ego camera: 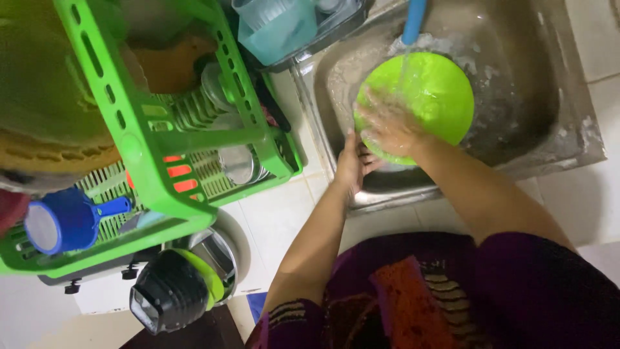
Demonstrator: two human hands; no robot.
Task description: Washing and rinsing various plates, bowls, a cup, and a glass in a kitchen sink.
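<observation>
A round lime-green plate is tilted inside the steel sink, under water running from a blue tap. My left hand grips the plate's lower left rim at the sink's front edge. My right hand lies flat on the plate's wet face, fingers spread and blurred.
A green plastic dish rack stands to the left on the white tiled counter, holding steel cups, a blue scoop and other dishes. A pale blue container sits behind the sink. A black and green object stands below the rack.
</observation>
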